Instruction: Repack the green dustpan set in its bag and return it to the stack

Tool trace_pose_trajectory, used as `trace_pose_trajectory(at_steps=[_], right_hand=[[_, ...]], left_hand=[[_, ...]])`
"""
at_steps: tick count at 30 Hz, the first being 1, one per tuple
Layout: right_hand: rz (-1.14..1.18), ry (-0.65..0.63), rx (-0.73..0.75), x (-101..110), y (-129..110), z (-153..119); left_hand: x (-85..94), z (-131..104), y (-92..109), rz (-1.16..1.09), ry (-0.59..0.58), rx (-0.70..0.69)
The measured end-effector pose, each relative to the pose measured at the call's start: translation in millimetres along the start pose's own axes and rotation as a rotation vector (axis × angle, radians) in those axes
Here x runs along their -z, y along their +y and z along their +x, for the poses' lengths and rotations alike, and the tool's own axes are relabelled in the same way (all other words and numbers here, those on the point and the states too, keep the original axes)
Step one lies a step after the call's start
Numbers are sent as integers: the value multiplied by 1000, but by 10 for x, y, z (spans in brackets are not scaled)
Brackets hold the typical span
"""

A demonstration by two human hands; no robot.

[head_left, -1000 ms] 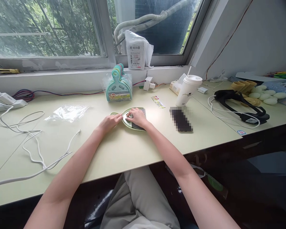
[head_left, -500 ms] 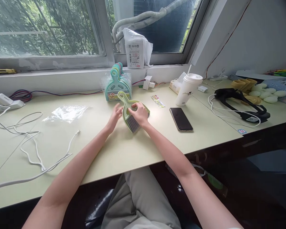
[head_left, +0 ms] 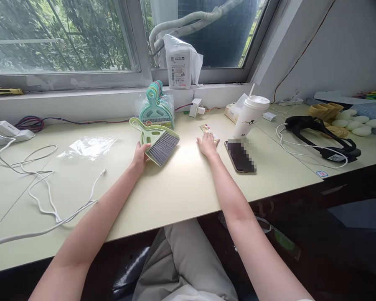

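My left hand (head_left: 141,154) pinches the green dustpan-and-brush set (head_left: 155,140) up on edge; right of it, my right hand (head_left: 207,144) lies flat, fingers spread, reaching the label card (head_left: 207,129).

A small packing or assembly workroom is shown. A long pale worktop (head_left: 175,196) is set under a wide window (head_left: 59,37), and a bagged stack of dustpans (head_left: 158,109) is kept at the sill. Power strips (head_left: 6,130) and loose white cables (head_left: 44,196) are spread at the left, and a parcel (head_left: 180,62) is propped against the glass.
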State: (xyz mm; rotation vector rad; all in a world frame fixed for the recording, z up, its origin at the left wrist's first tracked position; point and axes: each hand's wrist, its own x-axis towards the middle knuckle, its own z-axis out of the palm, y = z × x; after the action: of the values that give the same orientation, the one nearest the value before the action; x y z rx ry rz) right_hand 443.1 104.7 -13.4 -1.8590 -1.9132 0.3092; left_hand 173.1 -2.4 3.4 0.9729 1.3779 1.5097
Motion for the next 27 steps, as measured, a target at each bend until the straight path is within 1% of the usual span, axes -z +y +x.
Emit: trace_pose_trajectory(at_steps=[2,3,5,8,10,11,13,16,17,19,22,23,24,25,27], right_hand=[[-3,-68,129,-2,23,6],[-1,-85,200,7,17,-1],[1,-84,275,38,-11,-25],[-22,-4,276,61,-75,-75],[-24,63,250,30,-139,-122],[-21,77,239,2,-177,-150],[-13,30,252,-55,-251,-204],[22,-126,328,-85,-308,-256],[38,-143,341,-74,-306,-262],[49,-93,291,-31,-280,-261],[21,70,113,14,-247,-252],[13,105,59,13,-250,-254],[7,116,24,2,-262,-261],[1,100,12,-16,-281,-270],[-2,8,59,-58,-332,-297]], left_hand=[[51,36,-4,46,13,-28],[71,53,-11,57,18,-46],[96,85,-33,45,18,-87],[110,121,-73,13,5,-117],[110,134,-94,7,-4,-96],[107,138,-101,3,-6,-78],[101,143,-111,-3,-5,-54],[98,154,-116,40,-10,-65],[102,158,-118,69,-15,-76],[114,169,-121,120,-23,-92],[132,187,-126,104,-19,-82],[135,192,-129,77,-15,-73],[136,197,-131,45,-12,-66],[135,202,-134,11,-6,-58],[131,212,-141,-55,15,-39]])
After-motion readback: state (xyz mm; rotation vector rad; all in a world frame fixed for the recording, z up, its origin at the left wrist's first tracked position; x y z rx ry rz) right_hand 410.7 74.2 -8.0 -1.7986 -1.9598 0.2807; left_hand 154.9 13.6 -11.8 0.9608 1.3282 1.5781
